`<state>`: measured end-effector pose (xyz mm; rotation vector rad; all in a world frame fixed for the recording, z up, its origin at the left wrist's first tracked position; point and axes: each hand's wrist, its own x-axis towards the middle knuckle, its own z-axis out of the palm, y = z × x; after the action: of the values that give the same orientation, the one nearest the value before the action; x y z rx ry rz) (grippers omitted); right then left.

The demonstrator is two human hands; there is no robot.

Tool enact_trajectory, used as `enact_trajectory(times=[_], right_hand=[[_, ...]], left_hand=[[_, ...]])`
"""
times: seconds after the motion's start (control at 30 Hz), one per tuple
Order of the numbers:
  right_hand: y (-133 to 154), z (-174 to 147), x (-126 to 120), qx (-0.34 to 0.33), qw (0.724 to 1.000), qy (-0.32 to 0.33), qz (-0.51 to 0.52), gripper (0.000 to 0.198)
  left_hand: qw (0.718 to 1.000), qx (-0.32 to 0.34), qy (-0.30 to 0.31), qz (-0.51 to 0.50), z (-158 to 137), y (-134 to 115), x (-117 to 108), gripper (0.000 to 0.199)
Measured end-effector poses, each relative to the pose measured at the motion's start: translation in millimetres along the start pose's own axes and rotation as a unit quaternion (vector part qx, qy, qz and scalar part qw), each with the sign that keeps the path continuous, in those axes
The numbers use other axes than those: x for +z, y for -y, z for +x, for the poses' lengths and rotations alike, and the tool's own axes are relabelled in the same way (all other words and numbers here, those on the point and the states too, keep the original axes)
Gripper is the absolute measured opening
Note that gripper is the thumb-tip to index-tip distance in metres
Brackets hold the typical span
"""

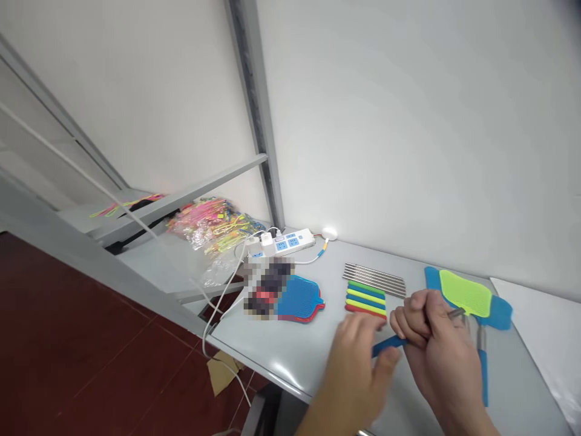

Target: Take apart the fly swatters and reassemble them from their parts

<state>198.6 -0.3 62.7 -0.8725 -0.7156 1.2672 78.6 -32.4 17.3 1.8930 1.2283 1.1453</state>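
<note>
My right hand (438, 345) is closed in a fist around a thin metal rod (456, 313), whose tip pokes out on the right. From the fist's left side a blue handle (390, 345) sticks out. My left hand (356, 366), slightly blurred, has thumb and fingers apart around the handle's far end; whether its palm touches that end is hidden. Beyond the right fist lies a yellow-green fly swatter head (467, 292) on top of blue swatter heads (502, 312). A finished-looking blue swatter handle (483, 375) on a metal rod points toward me.
Several metal rods (374, 280) lie behind a row of coloured handles (365, 298). Leftward are blue and red swatter heads (297, 298), a power strip (293, 242) with white cables, and bagged colourful items (213, 224). A grey frame post (256, 91) stands behind.
</note>
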Motion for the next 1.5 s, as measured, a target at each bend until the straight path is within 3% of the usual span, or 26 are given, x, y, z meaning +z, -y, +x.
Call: enact_trajectory(times=[0.1,0.2,0.3,0.37,0.43,0.47,0.53,0.6,0.63,0.67,0.7,0.73,0.77,0.83,0.87,0.9,0.97,1.07,1.17,1.27,1.4,1.5], right_hand=[[11,-1,-12,0.036,0.995,-0.075,0.048,0.036],[18,0,-29,0.058,0.992,-0.102,0.047,0.035],[22,2,-46,0.056,0.991,-0.119,0.039,0.034],[23,4,-55,0.056,0.99,-0.126,0.039,0.034],[22,6,-62,0.061,0.989,-0.128,0.048,0.034],[22,8,-65,0.065,0.988,-0.129,0.054,0.033],[20,11,-72,0.077,0.986,-0.131,0.069,0.032],[19,16,-78,0.091,0.984,-0.128,0.086,0.029],[19,18,-80,0.097,0.983,-0.124,0.094,0.028],[19,21,-82,0.101,0.982,-0.121,0.101,0.027],[19,24,-83,0.101,0.982,-0.119,0.105,0.026],[20,26,-83,0.096,0.982,-0.121,0.104,0.026],[20,28,-82,0.083,0.983,-0.126,0.1,0.027],[21,29,-77,0.04,0.985,-0.139,0.09,0.029],[22,28,-73,0.018,0.985,-0.145,0.088,0.03],[23,27,-69,0.001,0.985,-0.149,0.09,0.031],[26,22,-62,-0.009,0.983,-0.147,0.107,0.034],[32,13,-60,0.027,0.981,-0.122,0.147,0.046],[36,4,-68,0.069,0.977,-0.095,0.177,0.056],[34,-3,-77,0.068,0.973,-0.105,0.192,0.061],[27,-7,-78,0.056,0.976,-0.108,0.178,0.061],[24,-10,-73,0.089,0.978,-0.089,0.165,0.062]], left_hand=[[0.996,-0.014,0.077,0.053,2,-13,35,0.025],[0.989,-0.067,0.123,0.047,3,-18,54,0.03],[0.978,-0.117,0.17,-0.027,8,-22,60,0.038],[0.955,-0.159,0.215,-0.132,14,-23,61,0.044],[0.892,-0.217,0.28,-0.281,19,-20,63,0.046],[0.84,-0.251,0.322,-0.357,21,-17,63,0.045],[0.708,-0.321,0.41,-0.477,25,-10,65,0.044],[0.595,-0.37,0.467,-0.54,27,-5,65,0.043],[0.562,-0.387,0.475,-0.555,28,-5,66,0.043],[0.553,-0.396,0.472,-0.561,29,-5,66,0.042],[0.572,-0.396,0.457,-0.554,30,-7,67,0.041],[0.619,-0.387,0.43,-0.531,30,-10,69,0.04],[0.692,-0.365,0.39,-0.486,31,-13,71,0.04],[0.868,-0.266,0.266,-0.323,31,-19,77,0.037],[0.937,-0.195,0.197,-0.214,30,-21,80,0.034],[0.977,-0.123,0.137,-0.103,29,-22,83,0.03],[0.995,-0.018,0.079,0.063,26,-21,89,0.026],[0.983,0.006,0.109,0.144,22,-16,93,0.028],[0.977,-0.012,0.158,0.142,19,-13,88,0.024],[0.976,-0.024,0.182,0.115,18,-17,79,0.025],[0.973,-0.059,0.218,0.04,13,-29,66,0.035],[0.958,-0.095,0.267,-0.041,6,-35,56,0.043]])
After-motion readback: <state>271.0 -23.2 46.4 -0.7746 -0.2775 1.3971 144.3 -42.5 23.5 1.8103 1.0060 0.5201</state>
